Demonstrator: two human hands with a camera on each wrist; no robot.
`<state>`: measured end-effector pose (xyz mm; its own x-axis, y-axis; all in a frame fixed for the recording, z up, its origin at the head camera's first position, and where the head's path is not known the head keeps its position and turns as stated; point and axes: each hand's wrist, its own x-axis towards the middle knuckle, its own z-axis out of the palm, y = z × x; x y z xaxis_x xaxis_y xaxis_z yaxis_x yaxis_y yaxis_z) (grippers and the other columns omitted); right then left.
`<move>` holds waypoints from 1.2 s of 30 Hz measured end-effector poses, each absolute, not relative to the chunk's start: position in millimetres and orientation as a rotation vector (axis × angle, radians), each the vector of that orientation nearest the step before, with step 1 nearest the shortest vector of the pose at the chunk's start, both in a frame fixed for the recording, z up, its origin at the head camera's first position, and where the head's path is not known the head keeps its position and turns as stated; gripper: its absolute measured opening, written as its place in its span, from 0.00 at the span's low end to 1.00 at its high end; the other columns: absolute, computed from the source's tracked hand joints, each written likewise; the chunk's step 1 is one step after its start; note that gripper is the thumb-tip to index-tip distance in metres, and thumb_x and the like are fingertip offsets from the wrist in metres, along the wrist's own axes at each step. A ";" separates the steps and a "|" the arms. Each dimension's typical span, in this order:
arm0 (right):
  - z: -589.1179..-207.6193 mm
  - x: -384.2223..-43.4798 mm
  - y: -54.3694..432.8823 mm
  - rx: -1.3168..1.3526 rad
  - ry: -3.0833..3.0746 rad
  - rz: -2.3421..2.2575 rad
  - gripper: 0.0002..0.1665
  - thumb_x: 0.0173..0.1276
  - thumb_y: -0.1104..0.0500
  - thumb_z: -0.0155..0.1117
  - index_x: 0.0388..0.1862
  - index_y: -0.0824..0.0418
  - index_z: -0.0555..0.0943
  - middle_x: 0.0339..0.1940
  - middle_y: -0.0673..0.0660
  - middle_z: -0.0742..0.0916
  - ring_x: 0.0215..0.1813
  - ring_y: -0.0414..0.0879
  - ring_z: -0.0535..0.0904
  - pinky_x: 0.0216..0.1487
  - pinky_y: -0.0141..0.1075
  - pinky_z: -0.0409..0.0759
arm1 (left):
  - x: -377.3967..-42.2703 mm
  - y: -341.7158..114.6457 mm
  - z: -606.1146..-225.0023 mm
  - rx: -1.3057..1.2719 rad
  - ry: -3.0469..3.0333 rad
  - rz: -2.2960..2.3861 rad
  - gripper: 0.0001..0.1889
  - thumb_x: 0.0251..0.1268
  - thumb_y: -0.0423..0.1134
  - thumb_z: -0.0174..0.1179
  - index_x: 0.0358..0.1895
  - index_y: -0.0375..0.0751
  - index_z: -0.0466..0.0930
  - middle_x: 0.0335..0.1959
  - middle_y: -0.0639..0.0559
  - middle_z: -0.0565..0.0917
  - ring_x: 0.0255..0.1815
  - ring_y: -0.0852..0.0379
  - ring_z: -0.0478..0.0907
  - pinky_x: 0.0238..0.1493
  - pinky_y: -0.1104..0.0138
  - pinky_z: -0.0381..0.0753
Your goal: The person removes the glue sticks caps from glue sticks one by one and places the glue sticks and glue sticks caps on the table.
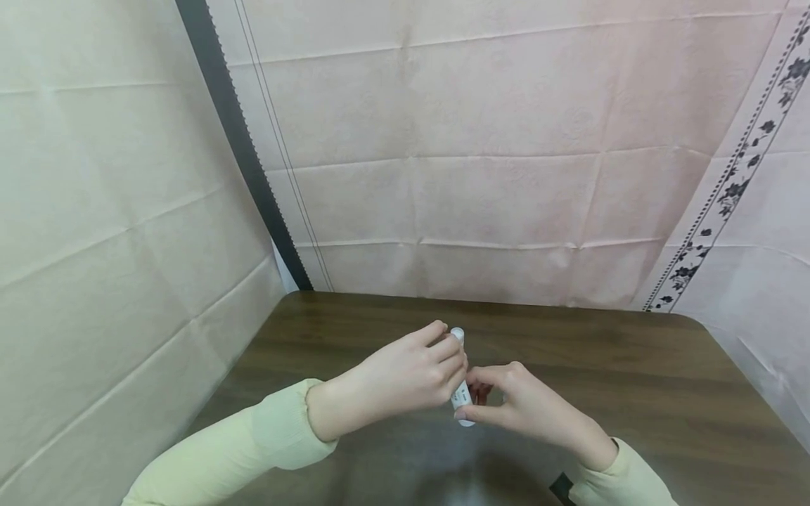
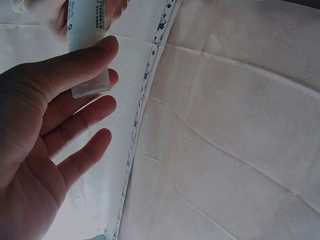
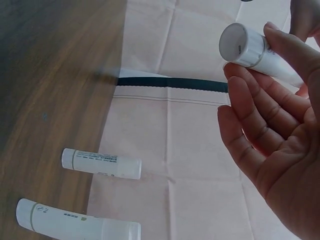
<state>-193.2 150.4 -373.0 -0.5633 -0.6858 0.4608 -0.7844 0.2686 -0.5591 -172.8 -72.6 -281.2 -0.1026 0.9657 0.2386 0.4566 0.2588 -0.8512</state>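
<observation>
A slim white tube (image 1: 461,395) with printed text is held by both hands above the table, nearly upright. My left hand (image 1: 405,369) grips its upper part. In the left wrist view the thumb (image 2: 85,62) presses across the ribbed translucent cap (image 2: 92,86), with the fingers behind it. My right hand (image 1: 522,404) pinches the lower end between thumb and fingers. That white end (image 3: 235,42), edged by a thin ring, faces the right wrist camera, the remaining fingers curving below it.
Two similar white tubes, a nearer one (image 3: 70,222) and a farther one (image 3: 102,164), stand on the brown wooden table (image 1: 601,365) in the right wrist view; the head view does not show them. Pale creased cloth (image 1: 481,176) hangs behind and at both sides.
</observation>
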 end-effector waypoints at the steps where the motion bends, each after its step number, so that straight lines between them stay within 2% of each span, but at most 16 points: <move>1: -373.3 -193.1 150.4 1.397 -2.400 1.177 0.08 0.67 0.47 0.71 0.37 0.42 0.79 0.27 0.35 0.82 0.29 0.30 0.77 0.30 0.27 0.77 | -173.0 -72.6 -281.0 -1.324 -1.700 0.767 0.11 0.69 0.31 0.56 0.39 0.50 0.87 0.37 0.59 0.86 0.40 0.59 0.77 0.49 0.65 0.72; 10: -374.3 -195.0 151.0 1.396 -2.370 1.162 0.08 0.66 0.48 0.72 0.38 0.43 0.80 0.29 0.35 0.83 0.31 0.30 0.79 0.31 0.27 0.78 | -175.7 -73.0 -275.4 -1.318 -1.695 0.735 0.09 0.65 0.31 0.60 0.42 0.47 0.86 0.36 0.56 0.85 0.39 0.58 0.77 0.52 0.63 0.74; 18: -377.8 -194.5 152.8 1.430 -2.299 1.242 0.09 0.66 0.52 0.73 0.42 0.46 0.81 0.30 0.37 0.85 0.33 0.32 0.81 0.34 0.29 0.80 | -180.6 -79.4 -263.9 -1.330 -1.742 0.680 0.10 0.65 0.31 0.62 0.47 0.46 0.83 0.46 0.54 0.87 0.43 0.56 0.79 0.55 0.63 0.74; 23: -379.8 -193.0 152.7 1.409 -2.323 1.242 0.09 0.67 0.51 0.72 0.43 0.44 0.81 0.30 0.36 0.85 0.34 0.32 0.81 0.38 0.29 0.78 | -184.8 -85.0 -260.0 -1.334 -1.777 0.621 0.11 0.66 0.29 0.61 0.47 0.45 0.81 0.48 0.55 0.88 0.42 0.56 0.78 0.54 0.65 0.75; 28: -381.4 -190.7 151.7 1.409 -2.373 1.267 0.08 0.67 0.49 0.71 0.43 0.44 0.81 0.32 0.38 0.85 0.35 0.33 0.81 0.38 0.31 0.81 | -187.3 -88.9 -261.0 -1.336 -1.801 0.579 0.12 0.65 0.29 0.63 0.49 0.45 0.81 0.49 0.55 0.88 0.42 0.57 0.79 0.48 0.67 0.75; 32: -382.2 -188.9 151.0 1.417 -2.382 1.262 0.09 0.68 0.48 0.71 0.43 0.44 0.81 0.33 0.37 0.85 0.36 0.33 0.81 0.39 0.31 0.81 | -190.4 -92.2 -262.3 -1.345 -1.828 0.520 0.12 0.65 0.37 0.68 0.51 0.47 0.83 0.48 0.58 0.87 0.42 0.58 0.78 0.46 0.68 0.75; 36: -382.8 -187.9 150.6 1.414 -2.386 1.259 0.09 0.67 0.48 0.71 0.43 0.44 0.81 0.33 0.37 0.84 0.36 0.33 0.81 0.38 0.30 0.81 | -195.8 -96.7 -264.0 -1.340 -1.844 0.451 0.10 0.65 0.46 0.68 0.45 0.49 0.83 0.40 0.61 0.84 0.38 0.59 0.76 0.44 0.69 0.75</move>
